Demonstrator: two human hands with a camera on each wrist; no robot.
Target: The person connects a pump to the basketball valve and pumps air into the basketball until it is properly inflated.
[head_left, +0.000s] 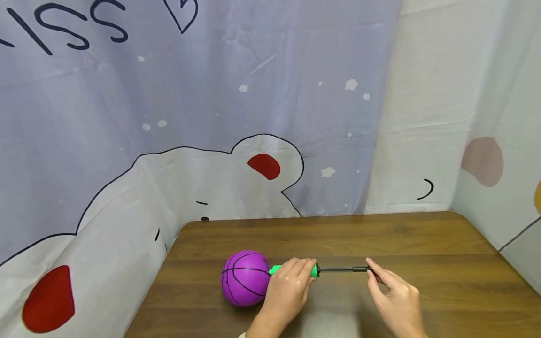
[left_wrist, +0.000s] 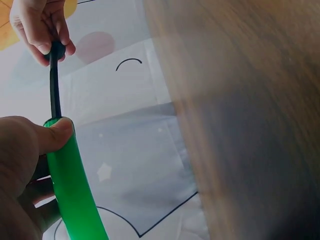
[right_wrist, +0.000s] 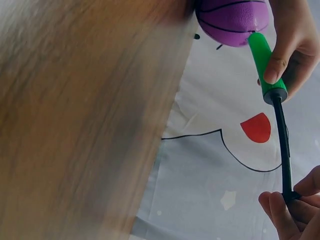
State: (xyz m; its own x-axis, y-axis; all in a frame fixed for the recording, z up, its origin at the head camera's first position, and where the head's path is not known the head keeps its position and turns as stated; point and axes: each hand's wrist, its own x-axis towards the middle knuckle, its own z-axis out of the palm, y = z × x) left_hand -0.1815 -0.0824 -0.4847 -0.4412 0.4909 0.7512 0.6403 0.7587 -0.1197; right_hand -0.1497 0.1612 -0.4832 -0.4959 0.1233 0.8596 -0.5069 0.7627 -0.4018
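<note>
A purple ball [head_left: 245, 278] with black seam lines, like a small basketball, is at the left of the hands. Against its right side points the tip of a hand pump with a green barrel [left_wrist: 75, 185]. My left hand [head_left: 288, 287] grips that barrel, thumb along it in the left wrist view. The pump's black rod [right_wrist: 283, 145] is drawn well out of the barrel. At the rod's far end, my right hand [head_left: 397, 298] pinches the black handle between thumb and fingers. Fingers partly cover the handle.
The brown wooden table [head_left: 456, 263] spreads beneath the hands and ball. Behind and beside it hangs a printed cloth [head_left: 203, 103] with bear outlines, red patches and lettering.
</note>
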